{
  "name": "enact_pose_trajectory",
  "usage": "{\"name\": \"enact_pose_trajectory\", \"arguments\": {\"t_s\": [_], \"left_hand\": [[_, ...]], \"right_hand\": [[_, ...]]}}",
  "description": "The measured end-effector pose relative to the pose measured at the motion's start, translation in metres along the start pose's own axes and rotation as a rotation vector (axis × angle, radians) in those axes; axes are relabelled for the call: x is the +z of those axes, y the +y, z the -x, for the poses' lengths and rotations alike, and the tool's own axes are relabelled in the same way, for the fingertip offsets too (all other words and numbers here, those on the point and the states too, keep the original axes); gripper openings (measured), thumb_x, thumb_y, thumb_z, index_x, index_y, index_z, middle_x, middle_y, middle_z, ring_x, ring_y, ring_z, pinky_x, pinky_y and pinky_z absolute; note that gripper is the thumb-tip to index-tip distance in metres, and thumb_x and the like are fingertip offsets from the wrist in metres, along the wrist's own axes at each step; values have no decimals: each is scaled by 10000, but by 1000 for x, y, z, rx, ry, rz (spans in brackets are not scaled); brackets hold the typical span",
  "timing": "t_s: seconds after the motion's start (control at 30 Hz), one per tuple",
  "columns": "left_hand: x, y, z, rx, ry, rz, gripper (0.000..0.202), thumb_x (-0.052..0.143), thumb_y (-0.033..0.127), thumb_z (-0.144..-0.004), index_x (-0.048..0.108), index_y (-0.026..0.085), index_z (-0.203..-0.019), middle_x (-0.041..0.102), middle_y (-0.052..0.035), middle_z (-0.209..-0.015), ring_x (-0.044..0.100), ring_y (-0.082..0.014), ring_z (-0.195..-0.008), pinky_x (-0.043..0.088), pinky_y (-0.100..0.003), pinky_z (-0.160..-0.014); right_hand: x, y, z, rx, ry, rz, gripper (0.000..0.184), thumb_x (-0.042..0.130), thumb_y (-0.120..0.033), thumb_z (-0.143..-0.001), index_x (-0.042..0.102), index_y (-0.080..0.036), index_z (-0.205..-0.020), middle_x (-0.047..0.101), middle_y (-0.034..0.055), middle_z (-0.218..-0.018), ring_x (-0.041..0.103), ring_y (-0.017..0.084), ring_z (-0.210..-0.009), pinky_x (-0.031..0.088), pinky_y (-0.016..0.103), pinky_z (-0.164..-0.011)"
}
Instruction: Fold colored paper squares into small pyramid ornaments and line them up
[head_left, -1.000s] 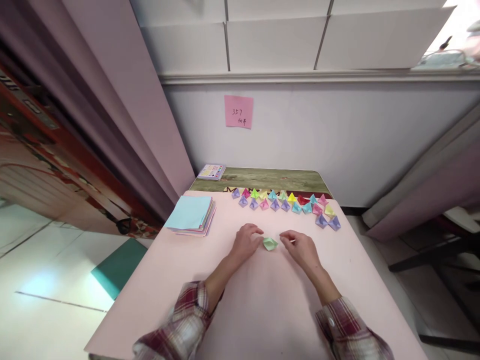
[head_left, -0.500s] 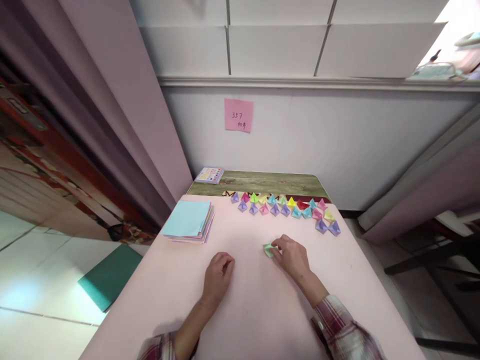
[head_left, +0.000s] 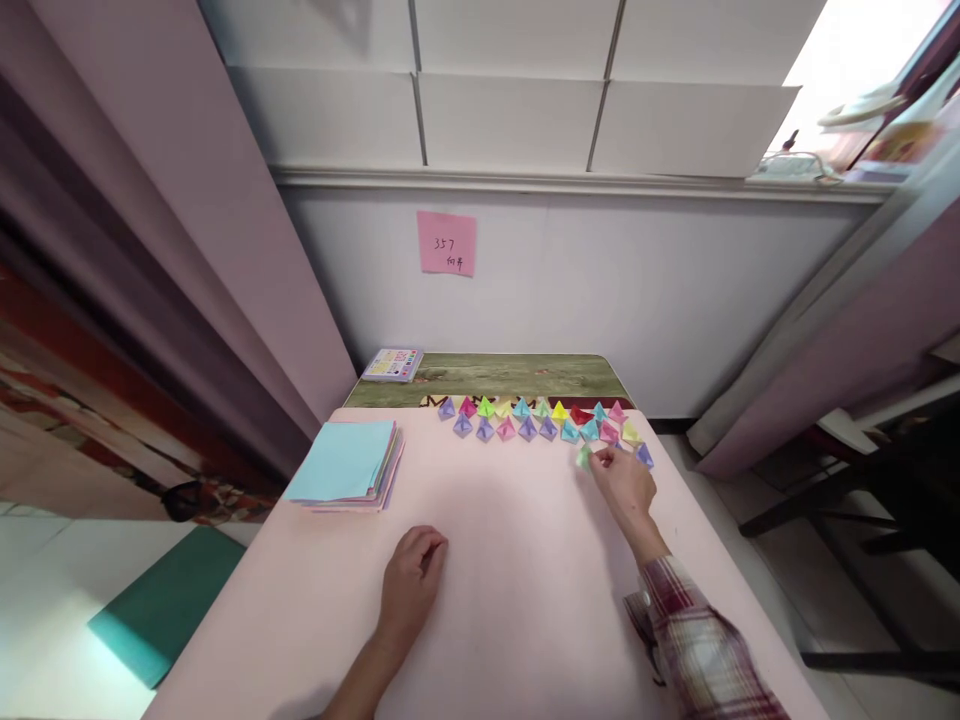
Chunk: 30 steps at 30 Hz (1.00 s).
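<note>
My right hand [head_left: 624,482] pinches a small light-green folded paper piece [head_left: 583,457] at the right end of the rows of folded pieces. Several more folded paper pieces [head_left: 527,428] in purple, pink, blue, yellow, green and red stand in rows along the far side of the pink tabletop [head_left: 495,600]. Part of the nearest row is hidden behind my right hand. My left hand [head_left: 414,575] rests on the tabletop at centre left, its fingers curled together; whether anything is inside them cannot be seen.
A stack of coloured square paper [head_left: 345,465], light blue on top, lies at the table's left. Behind the rows is a green wood-grain surface [head_left: 517,375] with a small printed pack [head_left: 394,364]. A pink note [head_left: 447,243] is stuck on the wall. A teal box [head_left: 169,600] lies on the floor.
My right hand has carried the light-green folded piece away from me and to the right, up to the rows. The left hand stays curled on the table. The camera view has shifted.
</note>
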<state>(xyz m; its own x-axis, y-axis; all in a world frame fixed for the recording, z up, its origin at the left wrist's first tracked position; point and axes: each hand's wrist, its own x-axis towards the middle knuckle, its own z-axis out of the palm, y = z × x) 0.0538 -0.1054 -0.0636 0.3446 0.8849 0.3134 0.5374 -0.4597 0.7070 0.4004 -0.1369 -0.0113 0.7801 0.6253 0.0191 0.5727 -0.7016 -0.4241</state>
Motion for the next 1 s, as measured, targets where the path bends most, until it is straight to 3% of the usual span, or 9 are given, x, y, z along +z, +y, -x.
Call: {"name": "enact_pose_trajectory", "arguments": {"t_s": [0.23,0.4,0.47,0.53,0.7,0.87,0.93,1.0], "left_hand": [[-1,3,0,3,0,-1,182,498,319,-887,626,235,-788,629,-40,-890,628,-188,-836,533,-312,-759],[-2,2,1,-5,-12,1,189,491,319,-894,624,232,-793,627,-41,-893,624,-188,-830,530,-311,-752],[-2,1,1,-6,-18,5,187,493,319,-894,624,231,-793,626,-40,-892,623,-187,-827,527,-306,-737],[-2,1,0,-7,-20,10,186,496,317,-893,623,231,-788,626,-39,-887,623,-186,-820,526,-301,-721],[2,0,2,-15,0,33,168,502,313,-890,634,233,-824,631,-40,-895,633,-190,-839,534,-314,-748],[-2,7,7,-7,52,71,151,520,306,-885,642,223,-913,629,-64,-955,630,-187,-859,545,-310,-731],[-15,9,3,40,118,1,125,551,301,-876,651,229,-892,627,-61,-965,619,-193,-923,533,-327,-805],[-37,8,-8,67,265,-82,110,574,303,-871,654,228,-869,624,-54,-950,607,-195,-956,508,-349,-881]], "right_hand": [[12,9,-30,49,-14,0,239,603,-362,-744,761,-189,-796,699,141,-771,645,253,-711,446,350,-637],[2,14,-28,86,-1,-24,395,547,-540,-782,759,-206,-794,699,132,-766,634,250,-701,426,327,-603],[-4,24,-17,112,36,-60,516,446,-621,-820,751,-205,-806,701,114,-771,622,240,-692,409,309,-585],[-4,34,2,135,88,-242,552,439,-654,-813,739,-192,-781,679,63,-673,599,215,-642,392,280,-567],[22,37,65,-28,-56,-535,543,473,-654,-803,689,-165,-711,564,-10,-531,510,161,-548,375,235,-531],[38,26,100,-148,-113,-417,490,443,-628,-832,706,-222,-758,610,-3,-560,556,169,-566,392,236,-551],[39,27,103,-159,-135,-367,469,449,-624,-828,721,-243,-796,652,5,-609,591,181,-603,402,238,-551],[38,29,103,-146,-142,-335,452,459,-616,-821,731,-255,-829,679,11,-652,612,188,-629,412,241,-557]]}}
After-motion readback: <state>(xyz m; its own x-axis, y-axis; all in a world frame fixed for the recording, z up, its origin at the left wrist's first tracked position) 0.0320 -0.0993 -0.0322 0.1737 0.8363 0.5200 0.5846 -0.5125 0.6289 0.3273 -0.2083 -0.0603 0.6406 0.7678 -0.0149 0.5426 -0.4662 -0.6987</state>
